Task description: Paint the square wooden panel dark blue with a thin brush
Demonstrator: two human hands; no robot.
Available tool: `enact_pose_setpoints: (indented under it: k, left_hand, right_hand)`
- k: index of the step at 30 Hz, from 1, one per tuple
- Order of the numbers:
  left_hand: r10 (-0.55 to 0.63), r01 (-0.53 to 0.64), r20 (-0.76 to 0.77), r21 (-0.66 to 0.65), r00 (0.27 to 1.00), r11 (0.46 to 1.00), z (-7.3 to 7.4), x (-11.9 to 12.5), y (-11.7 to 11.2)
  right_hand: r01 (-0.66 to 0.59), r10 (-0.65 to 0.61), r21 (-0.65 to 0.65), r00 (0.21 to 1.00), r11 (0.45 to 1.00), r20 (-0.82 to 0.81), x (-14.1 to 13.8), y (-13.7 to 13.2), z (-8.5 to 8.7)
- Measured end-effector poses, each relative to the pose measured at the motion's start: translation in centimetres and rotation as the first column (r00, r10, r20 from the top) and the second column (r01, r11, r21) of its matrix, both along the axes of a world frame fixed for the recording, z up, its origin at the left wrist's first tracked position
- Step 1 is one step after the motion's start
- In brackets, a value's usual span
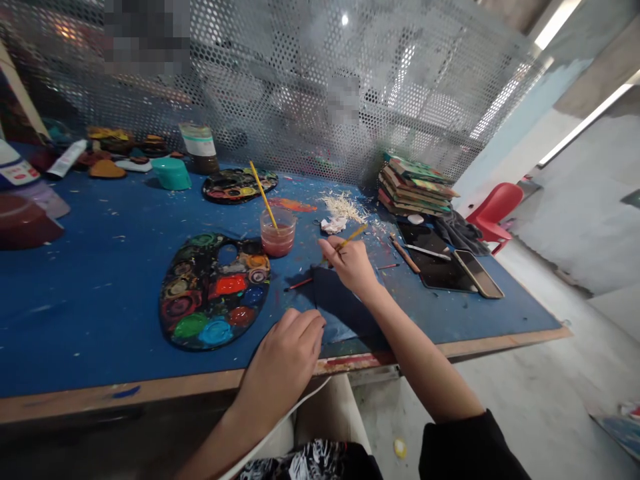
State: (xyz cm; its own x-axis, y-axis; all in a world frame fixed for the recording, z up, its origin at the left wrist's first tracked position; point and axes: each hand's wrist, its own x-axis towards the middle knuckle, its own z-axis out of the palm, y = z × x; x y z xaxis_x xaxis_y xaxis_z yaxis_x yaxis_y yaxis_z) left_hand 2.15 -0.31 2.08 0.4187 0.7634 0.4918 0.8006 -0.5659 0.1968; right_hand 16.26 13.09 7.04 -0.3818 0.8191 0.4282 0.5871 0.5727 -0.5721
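My right hand [349, 261] is closed round a thin paintbrush [356, 235] with a yellow handle, above the upper part of a dark panel [345, 303]. The brush tip is hidden behind my fingers. At the panel's left edge, my left hand [293, 343] has its fingers bent and together, gripping that edge; its thumb is hidden. A paint palette [216, 291] with red, blue, green and brown paint lies left of my hands. Behind it stands a clear cup [278, 233] of reddish water, with a yellow-handled brush [263, 193] leaning in it. A thin dark red brush [300, 285] lies beside the panel.
A second palette [240, 185], a teal cup [171, 173] and a jar [199, 147] stand farther back. Wood shavings [345, 207] and crumpled tissue [333, 225] lie beyond my right hand. Stacked books [415, 183], a black tablet [435, 260] and a phone [479, 273] are at right.
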Motion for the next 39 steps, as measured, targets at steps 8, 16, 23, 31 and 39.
enact_pose_setpoints:
  k: [8,16,23,31,39]
  left_hand:
    - [0.005,-0.005,0.001,0.009,1.000,1.000,0.0,-0.1,-0.1]
    - [-0.003,0.004,-0.017,0.037,1.000,0.999,0.0,0.0,-0.1]
    - [0.016,-0.015,-0.015,0.042,1.000,0.999,-0.1,0.0,-0.2]
    - [0.004,-0.004,-0.013,0.046,1.000,0.999,0.2,-0.1,-0.1]
    - [-0.010,0.011,-0.002,0.074,1.000,0.997,0.1,-0.2,0.2]
  right_hand:
    - [0.004,-0.004,-0.025,1.000,1.000,0.012,0.6,-1.0,-0.1]
    - [-0.079,0.079,-0.012,0.997,0.997,0.015,1.0,-2.3,-0.4]
    - [-0.151,0.150,0.020,0.988,0.988,0.034,1.1,-2.9,-0.3]
    - [-0.093,0.086,0.088,0.993,0.992,0.078,2.7,-4.2,0.2]
    - [0.050,-0.062,0.135,0.995,0.990,0.080,6.1,-6.3,-0.5]
